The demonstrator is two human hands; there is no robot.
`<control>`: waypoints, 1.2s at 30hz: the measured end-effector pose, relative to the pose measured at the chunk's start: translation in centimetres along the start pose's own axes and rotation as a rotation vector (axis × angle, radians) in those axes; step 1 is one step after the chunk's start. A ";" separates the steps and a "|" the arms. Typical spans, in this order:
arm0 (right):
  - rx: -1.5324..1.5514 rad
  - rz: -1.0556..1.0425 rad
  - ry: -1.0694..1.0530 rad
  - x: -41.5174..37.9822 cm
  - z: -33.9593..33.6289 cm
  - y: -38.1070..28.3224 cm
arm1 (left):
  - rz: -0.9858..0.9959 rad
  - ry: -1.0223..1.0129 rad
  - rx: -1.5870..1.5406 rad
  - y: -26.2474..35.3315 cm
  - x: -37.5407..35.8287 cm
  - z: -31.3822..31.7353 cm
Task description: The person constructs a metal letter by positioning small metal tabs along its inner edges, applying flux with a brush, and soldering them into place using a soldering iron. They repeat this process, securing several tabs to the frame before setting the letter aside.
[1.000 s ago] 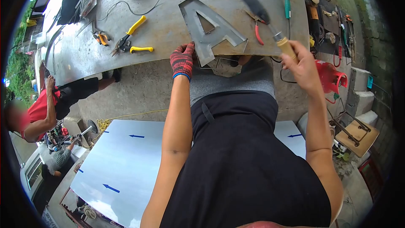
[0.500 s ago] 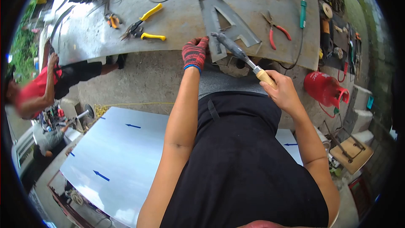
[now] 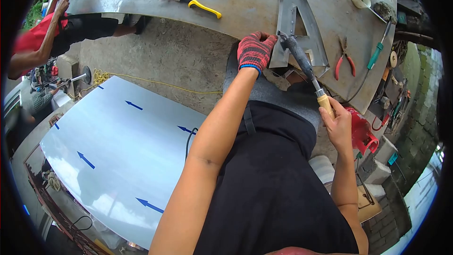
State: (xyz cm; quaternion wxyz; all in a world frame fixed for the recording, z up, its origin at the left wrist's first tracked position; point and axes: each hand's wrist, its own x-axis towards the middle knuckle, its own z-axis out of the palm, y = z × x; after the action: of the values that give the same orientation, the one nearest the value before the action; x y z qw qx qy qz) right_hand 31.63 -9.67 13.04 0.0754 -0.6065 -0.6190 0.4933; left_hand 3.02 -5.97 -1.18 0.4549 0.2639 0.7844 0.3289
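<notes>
Head view: a metal letter A lies at the near edge of the counter, its long axis running forward. The gloved left hand, the nearer one, meets its left leg; whether those fingers pinch it cannot be told. The right hand has fingers wrapped around a wood-handled tool, slanting forward-left, its dark head over that leg.

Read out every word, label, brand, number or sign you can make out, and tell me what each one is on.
"A": the shape of the metal letter itself, not print.
No words: blue arrows on the glossy sheet, pointing to the picture's upper left.
Red gas cylinder: no lettering readable.
No brand or number is legible anywhere.
</notes>
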 end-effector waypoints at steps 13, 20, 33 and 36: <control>-0.033 -0.006 0.007 0.1 -0.3 -0.1 | -0.029 -0.025 -0.051 0.4 -0.2 -0.3; -0.046 -0.075 0.018 0.2 -0.4 0.0 | -0.044 -0.009 -0.020 0.7 -0.3 -0.4; -0.124 -0.230 0.036 0.2 -0.7 0.3 | -0.102 -0.028 -0.091 0.5 0.2 -0.4; -0.151 -0.245 0.039 0.1 -0.8 -0.5 | -0.102 -0.028 -0.098 0.6 0.1 -0.4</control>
State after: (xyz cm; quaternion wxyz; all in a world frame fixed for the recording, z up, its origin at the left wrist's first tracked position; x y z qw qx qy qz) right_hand 31.85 -9.07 13.79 0.1014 -0.5398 -0.7222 0.4205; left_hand 2.75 -5.61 -0.61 0.4944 0.2056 0.7733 0.3396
